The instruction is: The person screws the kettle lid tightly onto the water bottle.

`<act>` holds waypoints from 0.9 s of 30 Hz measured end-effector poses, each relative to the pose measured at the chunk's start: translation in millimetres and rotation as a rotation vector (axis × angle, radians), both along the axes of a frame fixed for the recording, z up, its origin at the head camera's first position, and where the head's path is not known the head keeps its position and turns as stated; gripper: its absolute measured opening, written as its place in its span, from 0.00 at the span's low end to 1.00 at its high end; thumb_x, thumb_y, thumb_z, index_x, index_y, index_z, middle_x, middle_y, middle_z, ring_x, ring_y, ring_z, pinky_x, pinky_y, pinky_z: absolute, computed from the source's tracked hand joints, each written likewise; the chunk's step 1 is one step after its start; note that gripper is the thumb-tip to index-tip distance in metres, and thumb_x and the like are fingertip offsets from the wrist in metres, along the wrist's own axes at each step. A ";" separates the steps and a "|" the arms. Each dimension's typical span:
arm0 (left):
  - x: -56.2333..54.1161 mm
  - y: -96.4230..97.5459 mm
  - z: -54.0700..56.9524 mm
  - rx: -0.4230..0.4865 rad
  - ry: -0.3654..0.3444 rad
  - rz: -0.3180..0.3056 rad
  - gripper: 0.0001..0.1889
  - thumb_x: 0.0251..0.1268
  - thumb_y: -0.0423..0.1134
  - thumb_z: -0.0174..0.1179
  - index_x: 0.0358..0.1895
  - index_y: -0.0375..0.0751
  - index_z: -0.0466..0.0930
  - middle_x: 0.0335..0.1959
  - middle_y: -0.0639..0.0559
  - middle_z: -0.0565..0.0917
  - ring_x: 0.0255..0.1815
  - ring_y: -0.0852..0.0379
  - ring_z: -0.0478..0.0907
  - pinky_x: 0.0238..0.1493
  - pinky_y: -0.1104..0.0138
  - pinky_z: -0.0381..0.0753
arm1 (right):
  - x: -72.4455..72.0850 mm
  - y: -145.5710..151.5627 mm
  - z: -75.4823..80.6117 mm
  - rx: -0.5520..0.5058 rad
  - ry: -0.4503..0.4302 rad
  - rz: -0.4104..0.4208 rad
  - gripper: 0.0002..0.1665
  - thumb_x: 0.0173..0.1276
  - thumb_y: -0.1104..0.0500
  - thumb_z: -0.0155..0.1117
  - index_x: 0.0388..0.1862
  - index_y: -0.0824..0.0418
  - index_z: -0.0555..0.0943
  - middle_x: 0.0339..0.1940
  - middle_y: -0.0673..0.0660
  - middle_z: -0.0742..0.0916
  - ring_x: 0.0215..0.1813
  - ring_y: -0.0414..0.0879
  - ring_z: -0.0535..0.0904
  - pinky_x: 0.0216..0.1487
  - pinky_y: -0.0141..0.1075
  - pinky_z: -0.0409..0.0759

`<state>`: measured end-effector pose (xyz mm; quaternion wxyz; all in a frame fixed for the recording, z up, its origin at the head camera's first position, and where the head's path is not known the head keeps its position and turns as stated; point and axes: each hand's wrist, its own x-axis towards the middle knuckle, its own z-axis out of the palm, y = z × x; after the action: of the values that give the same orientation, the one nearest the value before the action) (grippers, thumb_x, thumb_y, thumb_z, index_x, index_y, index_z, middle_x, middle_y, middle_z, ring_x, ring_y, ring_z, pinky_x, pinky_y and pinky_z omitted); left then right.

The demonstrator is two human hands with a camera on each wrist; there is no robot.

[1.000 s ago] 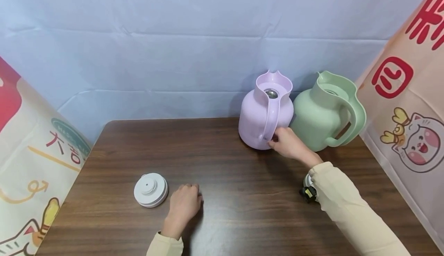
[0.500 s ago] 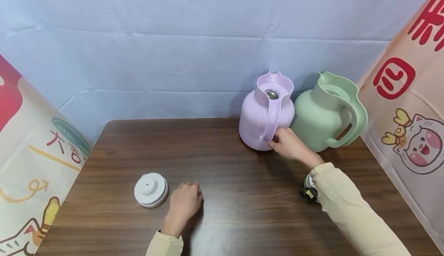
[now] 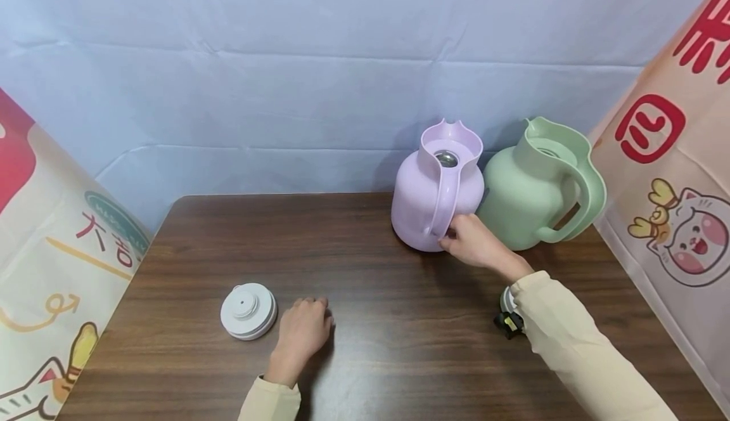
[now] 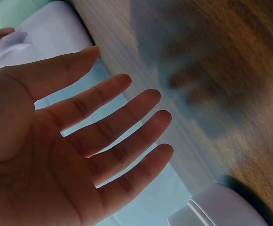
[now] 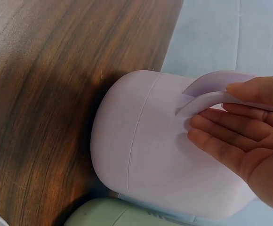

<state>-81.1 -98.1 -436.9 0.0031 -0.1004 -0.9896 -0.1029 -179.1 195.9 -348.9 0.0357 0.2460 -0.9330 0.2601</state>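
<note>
In the head view, my right hand (image 3: 472, 241) holds the lower part of the handle of a lilac vacuum jug (image 3: 413, 196). The right wrist view has the thumb on one side of that handle and fingers curled through from the other. The jug stands upright with its mouth uncovered. Close on its right stands a green vacuum jug (image 3: 513, 202), also without a lid. My left hand (image 3: 303, 332) is over the table, beside a round white stopper (image 3: 245, 313). Its fingers (image 4: 122, 136) are spread and loosely extended in the left wrist view, holding nothing.
A second round white piece (image 3: 508, 300) is partly hidden under my right sleeve, near a small black object (image 3: 509, 324) with a yellow mark. The brown wooden table (image 3: 376, 345) meets a pale blue cloth (image 3: 285, 104) behind. Printed banners (image 3: 656, 218) flank both sides.
The lilac jug and my right hand have come very slightly nearer to me. My left hand stays almost where it was, and the green jug stands as before.
</note>
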 end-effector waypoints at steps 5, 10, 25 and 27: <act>-2.9 -0.4 0.8 0.004 -0.027 -0.001 0.08 0.52 0.39 0.64 0.29 0.38 0.78 0.26 0.44 0.79 0.29 0.45 0.76 0.28 0.54 0.75 | 3.9 -2.1 0.7 -0.013 0.001 0.022 0.01 0.48 0.68 0.62 0.21 0.66 0.78 0.17 0.50 0.77 0.23 0.44 0.70 0.26 0.37 0.70; -7.0 1.2 0.0 0.012 -0.061 0.004 0.09 0.53 0.40 0.64 0.32 0.38 0.79 0.28 0.44 0.79 0.32 0.44 0.77 0.29 0.53 0.75 | 9.8 -6.0 1.4 -0.017 0.008 0.045 0.04 0.48 0.70 0.62 0.24 0.64 0.79 0.20 0.51 0.79 0.25 0.44 0.70 0.28 0.38 0.71; -19.3 11.9 3.0 0.096 -0.064 -0.014 0.19 0.54 0.40 0.62 0.49 0.36 0.77 0.39 0.40 0.81 0.40 0.43 0.78 0.39 0.53 0.76 | 25.5 -17.2 3.4 0.002 0.006 0.108 0.04 0.50 0.69 0.64 0.27 0.64 0.80 0.23 0.52 0.83 0.27 0.43 0.74 0.29 0.39 0.72; -21.1 14.3 3.6 0.103 -0.063 -0.022 0.19 0.54 0.40 0.62 0.50 0.36 0.77 0.40 0.40 0.81 0.41 0.43 0.78 0.40 0.54 0.76 | 27.6 -18.4 2.8 0.008 0.006 0.111 0.05 0.50 0.69 0.65 0.28 0.64 0.80 0.24 0.52 0.83 0.27 0.43 0.74 0.30 0.39 0.73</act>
<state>-102.2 -83.8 -433.4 -0.0239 -0.1077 -0.9814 -0.1569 -151.5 177.5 -346.1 0.0232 0.2986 -0.9188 0.2573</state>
